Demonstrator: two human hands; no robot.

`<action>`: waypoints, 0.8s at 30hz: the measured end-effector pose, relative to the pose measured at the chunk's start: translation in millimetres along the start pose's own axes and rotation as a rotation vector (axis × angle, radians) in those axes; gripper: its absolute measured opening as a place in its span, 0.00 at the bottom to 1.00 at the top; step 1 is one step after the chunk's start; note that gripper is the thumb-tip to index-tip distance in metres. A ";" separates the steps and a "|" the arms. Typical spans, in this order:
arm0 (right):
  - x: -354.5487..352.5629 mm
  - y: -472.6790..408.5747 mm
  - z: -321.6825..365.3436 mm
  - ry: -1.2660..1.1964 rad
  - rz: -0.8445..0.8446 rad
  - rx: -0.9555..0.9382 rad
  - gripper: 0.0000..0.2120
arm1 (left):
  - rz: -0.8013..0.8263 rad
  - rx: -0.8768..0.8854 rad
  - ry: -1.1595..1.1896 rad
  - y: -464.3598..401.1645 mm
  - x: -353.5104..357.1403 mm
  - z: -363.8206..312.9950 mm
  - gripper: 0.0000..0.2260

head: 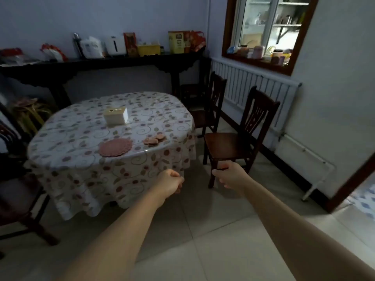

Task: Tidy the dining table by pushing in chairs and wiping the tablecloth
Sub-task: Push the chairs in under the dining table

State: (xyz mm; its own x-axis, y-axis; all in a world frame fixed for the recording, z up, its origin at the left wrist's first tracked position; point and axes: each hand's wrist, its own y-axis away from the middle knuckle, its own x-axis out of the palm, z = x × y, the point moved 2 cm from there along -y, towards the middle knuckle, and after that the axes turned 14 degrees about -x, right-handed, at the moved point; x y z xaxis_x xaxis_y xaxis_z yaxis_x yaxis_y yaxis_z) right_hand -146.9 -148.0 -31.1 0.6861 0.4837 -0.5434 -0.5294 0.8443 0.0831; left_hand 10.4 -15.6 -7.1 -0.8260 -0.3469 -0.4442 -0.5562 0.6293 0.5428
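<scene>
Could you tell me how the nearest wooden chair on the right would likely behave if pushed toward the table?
The chair looks solid wood, so probably stiff and fairly heavy. On the smooth tiled floor its legs should slide rather than catch. Its tall backrest might tip it if pushed high.

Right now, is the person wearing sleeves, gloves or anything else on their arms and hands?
No. Both forearms are bare from the bottom of the picture up to the wrists, so no sleeves show. The left hand and right hand wear no gloves, and I see no watch, bracelet or ring, though the picture is dim.
</scene>
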 end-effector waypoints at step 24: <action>-349.3 -295.1 -182.6 -0.018 -0.171 0.045 0.29 | 0.088 0.124 -0.116 -260.7 311.7 -354.3 0.16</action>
State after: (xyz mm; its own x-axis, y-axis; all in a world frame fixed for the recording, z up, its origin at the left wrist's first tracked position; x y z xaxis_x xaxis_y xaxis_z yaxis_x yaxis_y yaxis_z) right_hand -321.4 -608.2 -18.4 0.7733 0.3359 -0.5378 -0.3819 0.9238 0.0278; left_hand -134.4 -534.1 -34.5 -0.8509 -0.2092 -0.4819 -0.4611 0.7371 0.4941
